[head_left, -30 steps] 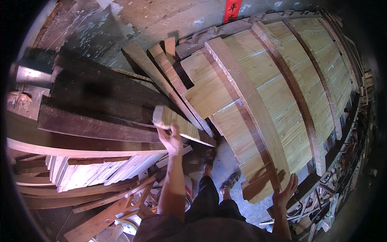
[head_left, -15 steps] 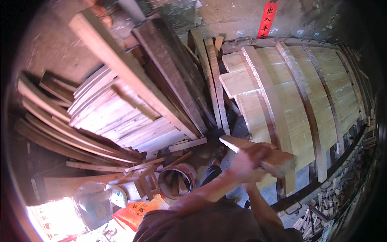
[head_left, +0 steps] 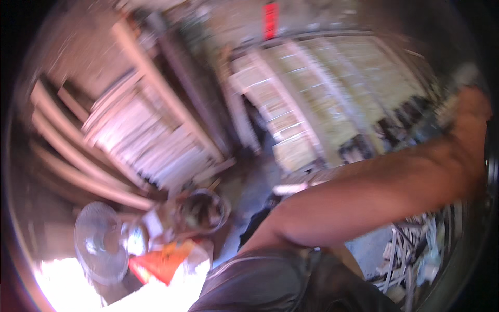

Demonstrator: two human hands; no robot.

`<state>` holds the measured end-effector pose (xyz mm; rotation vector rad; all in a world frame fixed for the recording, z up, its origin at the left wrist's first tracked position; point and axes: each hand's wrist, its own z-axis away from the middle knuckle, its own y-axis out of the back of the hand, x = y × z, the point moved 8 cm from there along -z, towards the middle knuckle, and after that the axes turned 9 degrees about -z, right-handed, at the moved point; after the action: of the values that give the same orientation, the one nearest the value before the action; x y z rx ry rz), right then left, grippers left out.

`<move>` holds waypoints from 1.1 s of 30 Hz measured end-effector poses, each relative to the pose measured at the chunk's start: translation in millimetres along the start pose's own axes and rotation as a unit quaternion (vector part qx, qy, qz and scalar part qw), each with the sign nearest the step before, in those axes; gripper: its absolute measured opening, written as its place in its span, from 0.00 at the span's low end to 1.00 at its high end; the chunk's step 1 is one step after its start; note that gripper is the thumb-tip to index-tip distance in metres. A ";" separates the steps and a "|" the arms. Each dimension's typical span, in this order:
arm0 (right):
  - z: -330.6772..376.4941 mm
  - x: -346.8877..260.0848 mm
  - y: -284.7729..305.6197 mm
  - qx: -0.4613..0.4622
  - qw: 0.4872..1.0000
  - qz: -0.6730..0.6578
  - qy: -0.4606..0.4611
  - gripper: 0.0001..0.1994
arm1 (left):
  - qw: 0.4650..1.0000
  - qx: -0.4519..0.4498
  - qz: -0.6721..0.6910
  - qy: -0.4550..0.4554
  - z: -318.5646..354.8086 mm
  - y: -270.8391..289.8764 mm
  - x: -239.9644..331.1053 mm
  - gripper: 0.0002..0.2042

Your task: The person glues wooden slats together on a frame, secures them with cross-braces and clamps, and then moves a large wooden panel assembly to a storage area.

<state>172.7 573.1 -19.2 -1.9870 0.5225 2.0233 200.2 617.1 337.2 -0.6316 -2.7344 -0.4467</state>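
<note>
The picture is heavily blurred by motion. My left arm crosses from the lower middle to the right rim, where my left hand is closed around a pale wooden piece that sticks up from the fist. The hand is over the right end of a big curved structure of light planks and ribs. My right hand is out of the picture.
Stacked planks and long boards lean at the left. Below them stand a round can, a white fan and an orange object. Pale scraps and strips lie at the lower right. A red tag hangs at the top.
My left hand took a wooden piece from the plank stack and swung it across to the far right. The view turned left, and my right hand dropped out of sight.
</note>
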 end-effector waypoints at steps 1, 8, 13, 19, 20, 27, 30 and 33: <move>11.4 3.0 15.7 0.027 1.000 0.011 -0.010 0.40 | 0.999 0.002 0.032 0.011 -6.0 -10.2 -1.2 0.38; 111.4 -43.1 182.0 0.288 0.949 0.060 -0.110 0.40 | 0.925 -0.147 0.263 0.231 160.7 -204.4 -35.4 0.55; 181.6 -27.1 253.2 0.320 0.919 0.213 -0.084 0.53 | 0.827 -0.044 0.431 0.360 209.5 -304.3 -38.1 0.36; 384.5 65.4 346.9 0.354 0.887 0.294 -0.039 0.54 | 0.775 0.032 0.428 0.463 237.1 -428.7 -57.2 0.26; 396.1 53.7 352.0 0.318 0.894 0.314 -0.030 0.52 | 0.771 0.062 0.403 0.490 242.1 -443.4 -76.2 0.21; 469.3 88.8 507.1 0.312 0.908 0.133 -0.247 0.37 | 0.606 0.111 0.441 0.652 283.3 -588.5 -114.2 0.14; 418.2 61.0 554.1 0.168 0.848 0.372 -0.339 0.40 | 0.549 0.072 0.513 0.656 280.4 -624.0 -133.3 0.14; 358.8 53.9 586.2 0.208 0.928 0.216 -0.220 0.46 | 0.532 0.100 0.573 0.615 271.0 -643.5 -170.0 0.15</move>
<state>-402.6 193.3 -28.9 -1.1934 1.2385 2.2583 -11.2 101.6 -116.6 -1.1927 -0.6586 -0.0798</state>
